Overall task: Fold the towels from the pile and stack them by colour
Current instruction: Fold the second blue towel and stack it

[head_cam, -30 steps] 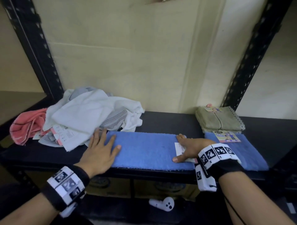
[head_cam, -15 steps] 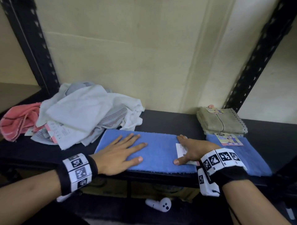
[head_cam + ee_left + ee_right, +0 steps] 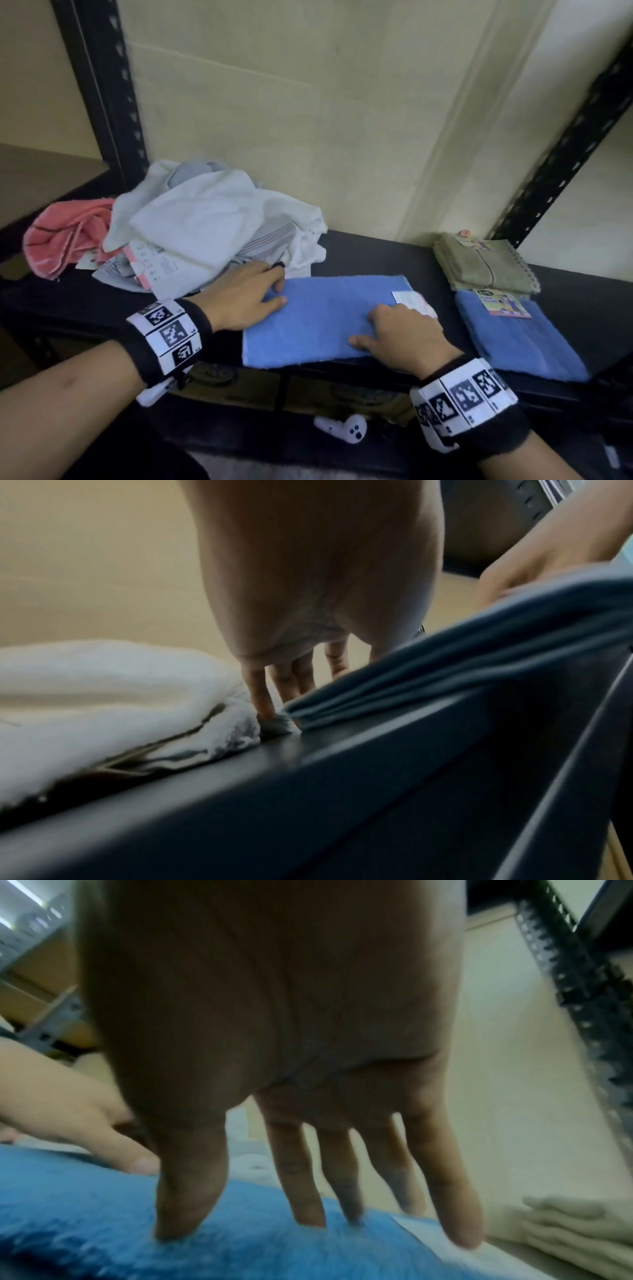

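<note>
L hand (image 3: 245, 296) pinches blue towel (image 3: 325, 318) at its left edge, R hand (image 3: 400, 334) presses it w/ fingers spread flat.

Two blue: middle towel (image 3: 325, 318), right towel (image 3: 520, 346). One olive towel (image 3: 479, 263), one pink towel (image 3: 65, 233), one white controller (image 3: 342, 428); white heap (image 3: 205, 219) uncountable.

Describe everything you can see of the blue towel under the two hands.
The blue towel looks like plush terry, folded into a long flat strip of several layers. It lies slightly askew along the front edge of the black shelf. A white label sits at its right end. The left hand pinches its left end, thumb on top. The right hand presses straight fingers down near the label. The white towel pile lies against its left end.
</note>
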